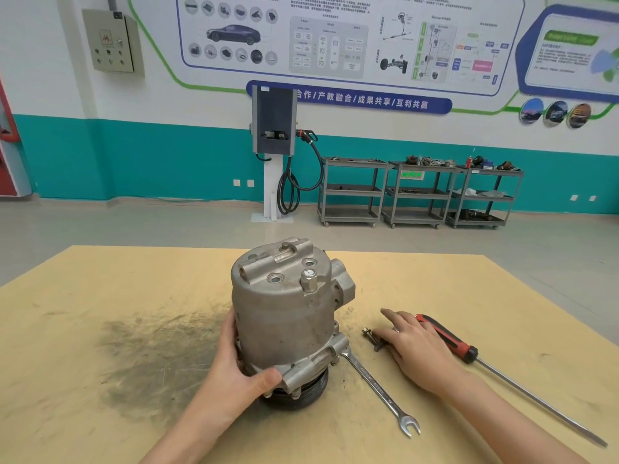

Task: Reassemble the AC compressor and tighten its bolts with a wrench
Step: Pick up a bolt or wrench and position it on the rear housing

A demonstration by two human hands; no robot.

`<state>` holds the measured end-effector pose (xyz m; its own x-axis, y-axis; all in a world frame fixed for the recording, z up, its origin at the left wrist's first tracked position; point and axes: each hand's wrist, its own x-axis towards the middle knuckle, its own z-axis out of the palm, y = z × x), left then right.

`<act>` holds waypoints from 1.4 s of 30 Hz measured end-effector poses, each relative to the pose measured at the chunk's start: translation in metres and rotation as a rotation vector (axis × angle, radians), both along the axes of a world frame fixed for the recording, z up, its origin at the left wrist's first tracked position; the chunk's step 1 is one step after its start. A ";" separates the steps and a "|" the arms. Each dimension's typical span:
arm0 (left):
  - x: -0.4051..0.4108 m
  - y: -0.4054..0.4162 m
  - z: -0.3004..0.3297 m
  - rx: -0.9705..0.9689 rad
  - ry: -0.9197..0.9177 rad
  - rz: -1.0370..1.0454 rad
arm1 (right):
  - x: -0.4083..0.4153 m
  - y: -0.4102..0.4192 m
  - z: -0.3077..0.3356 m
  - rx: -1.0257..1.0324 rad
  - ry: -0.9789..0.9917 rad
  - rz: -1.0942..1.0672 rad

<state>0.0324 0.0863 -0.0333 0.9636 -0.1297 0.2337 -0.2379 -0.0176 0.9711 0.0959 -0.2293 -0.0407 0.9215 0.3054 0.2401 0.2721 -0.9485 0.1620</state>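
Left hand curls in a grip (thumb forward); right hand lies flat, fingers apparently loosely spread.

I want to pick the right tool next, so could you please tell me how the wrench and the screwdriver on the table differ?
The wrench is bare silver metal all over; the screwdriver has a red and black handle on a long steel shaft. The wrench ends in an open forked head nearest the camera; the screwdriver tapers to a flat tip. The wrench's far end lies against the compressor; the screwdriver's handle is partly under the right hand. Both lie flat on the table.
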 end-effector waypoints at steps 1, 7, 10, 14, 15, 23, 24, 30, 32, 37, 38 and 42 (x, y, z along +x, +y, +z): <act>0.001 0.000 0.000 0.005 0.003 0.006 | 0.003 0.000 0.000 -0.007 0.003 0.000; 0.003 -0.003 -0.004 -0.011 -0.023 0.029 | 0.003 0.002 0.021 0.426 0.014 -0.032; 0.001 -0.008 -0.008 -0.036 -0.052 0.054 | -0.007 0.010 0.054 0.866 0.032 -0.050; -0.001 -0.011 -0.008 -0.043 -0.058 0.082 | -0.026 0.025 0.105 1.023 0.126 0.017; -0.002 -0.012 -0.008 -0.047 -0.051 0.087 | -0.030 0.030 0.117 1.049 0.142 0.049; -0.009 -0.013 -0.004 -0.044 -0.026 0.102 | -0.055 0.091 0.178 0.499 -0.476 0.330; -0.009 -0.014 -0.004 -0.043 -0.033 0.107 | -0.055 0.097 0.180 0.406 -0.526 0.352; -0.010 -0.015 -0.003 -0.026 -0.048 0.123 | -0.050 0.108 0.171 -0.049 -0.550 0.375; -0.010 -0.015 -0.002 -0.022 -0.050 0.124 | -0.049 0.104 0.167 -0.055 -0.589 0.391; -0.012 -0.015 -0.001 -0.015 -0.039 0.135 | -0.047 0.107 0.165 -0.080 -0.618 0.435; -0.012 -0.016 0.000 -0.017 -0.039 0.133 | -0.047 0.107 0.164 -0.093 -0.616 0.445; -0.014 -0.016 0.001 -0.024 -0.042 0.133 | -0.047 0.106 0.162 -0.082 -0.582 0.500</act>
